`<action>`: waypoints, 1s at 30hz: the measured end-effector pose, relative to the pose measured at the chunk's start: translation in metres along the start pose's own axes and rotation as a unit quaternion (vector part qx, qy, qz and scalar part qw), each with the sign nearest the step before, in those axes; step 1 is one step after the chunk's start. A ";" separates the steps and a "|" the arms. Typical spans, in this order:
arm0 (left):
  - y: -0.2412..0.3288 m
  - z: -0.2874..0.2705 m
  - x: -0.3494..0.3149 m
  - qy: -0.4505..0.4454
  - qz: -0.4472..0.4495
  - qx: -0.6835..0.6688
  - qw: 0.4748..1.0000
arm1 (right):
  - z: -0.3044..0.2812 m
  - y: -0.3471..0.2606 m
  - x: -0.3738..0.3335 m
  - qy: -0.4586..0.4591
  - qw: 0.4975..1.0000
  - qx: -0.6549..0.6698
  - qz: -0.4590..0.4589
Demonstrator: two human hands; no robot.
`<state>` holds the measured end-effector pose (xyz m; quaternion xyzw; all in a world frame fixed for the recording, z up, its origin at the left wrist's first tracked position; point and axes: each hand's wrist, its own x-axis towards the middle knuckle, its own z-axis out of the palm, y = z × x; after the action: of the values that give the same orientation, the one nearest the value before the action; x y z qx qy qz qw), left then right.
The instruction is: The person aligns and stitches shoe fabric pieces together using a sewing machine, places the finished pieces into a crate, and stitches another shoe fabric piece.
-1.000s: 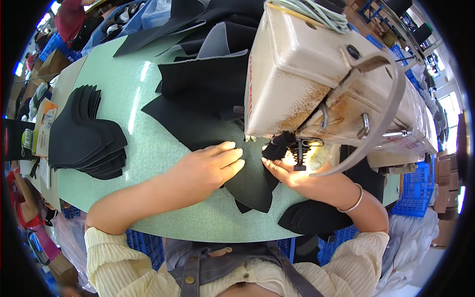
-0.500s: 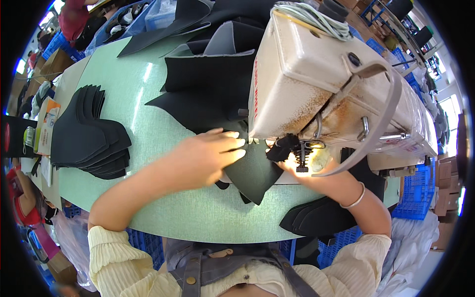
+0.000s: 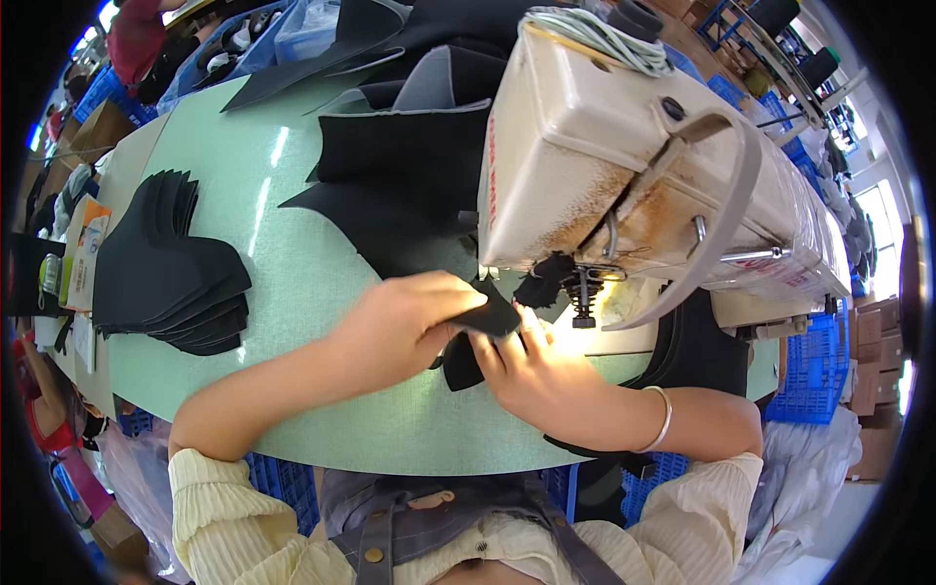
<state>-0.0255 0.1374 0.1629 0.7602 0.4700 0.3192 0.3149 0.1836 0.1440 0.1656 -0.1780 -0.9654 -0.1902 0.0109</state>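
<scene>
A small black fabric piece is bent up between my two hands, just in front of the sewing machine. My left hand is closed on its left side, thumb and fingers pinching it. From the right, my right hand grips its lower right edge with the fingertips, close to the lit needle area. Part of the piece hangs below my hands. Larger black fabric lies just beyond them, running up to the machine head. The needle itself is hidden.
A fanned stack of black cut pieces lies on the green table at left. More black pieces lie under the machine arm at right. A curved grey lever sticks out from the machine. Blue crates stand at right.
The fabric piece, flat by the needle before, is now lifted and folded over. My right hand has come out from beside the machine toward my left hand, which has closed on the piece.
</scene>
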 end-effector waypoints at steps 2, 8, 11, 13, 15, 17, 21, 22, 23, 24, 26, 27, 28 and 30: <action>0.005 0.006 -0.007 -0.018 0.072 0.132 0.989 | 0.008 0.000 -0.002 -0.038 0.998 0.035 -0.025; 0.005 0.015 -0.016 -0.015 0.090 0.196 0.976 | 0.011 0.027 -0.014 -0.020 0.997 0.057 -0.043; -0.001 0.016 -0.017 -0.029 0.096 0.200 0.975 | 0.008 0.019 -0.013 0.006 0.997 0.076 0.000; -0.006 0.013 -0.016 -0.044 0.104 0.210 0.971 | 0.005 0.009 -0.013 0.006 0.998 0.056 -0.012; -0.010 0.005 -0.012 -0.083 0.123 0.175 0.973 | 0.001 0.009 -0.010 -0.020 0.999 0.025 -0.040; -0.014 0.000 -0.011 -0.093 0.129 0.174 0.972 | 0.005 0.012 -0.009 -0.014 0.998 0.027 -0.052; -0.022 -0.006 -0.005 -0.112 0.141 0.142 0.973 | 0.007 0.028 -0.011 -0.039 0.992 0.070 -0.094; -0.023 -0.009 -0.001 -0.114 0.142 0.141 0.973 | 0.011 0.035 -0.013 -0.040 0.992 0.071 -0.092; -0.021 -0.014 0.003 -0.134 0.139 0.147 0.970 | 0.020 0.041 -0.016 -0.060 0.989 0.107 -0.082; -0.021 -0.017 0.006 -0.155 0.136 0.153 0.967 | 0.030 0.045 -0.021 -0.080 0.984 0.143 -0.072; -0.026 -0.021 0.010 -0.156 0.144 0.167 0.963 | 0.042 0.050 -0.021 -0.159 0.966 0.198 -0.041; -0.028 -0.021 0.010 -0.155 0.152 0.179 0.960 | 0.043 0.055 -0.021 -0.233 0.937 0.257 -0.031; -0.029 -0.020 0.010 -0.156 0.152 0.181 0.959 | 0.043 0.059 -0.017 -0.304 0.900 0.313 -0.021; -0.025 -0.016 0.007 -0.117 0.160 0.232 0.952 | 0.066 0.048 -0.039 -0.076 0.957 0.280 -0.023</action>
<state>-0.0485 0.1553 0.1542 0.9096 0.3635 0.1564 0.1271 0.2395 0.1967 0.1182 -0.1598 -0.9817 0.1017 -0.0176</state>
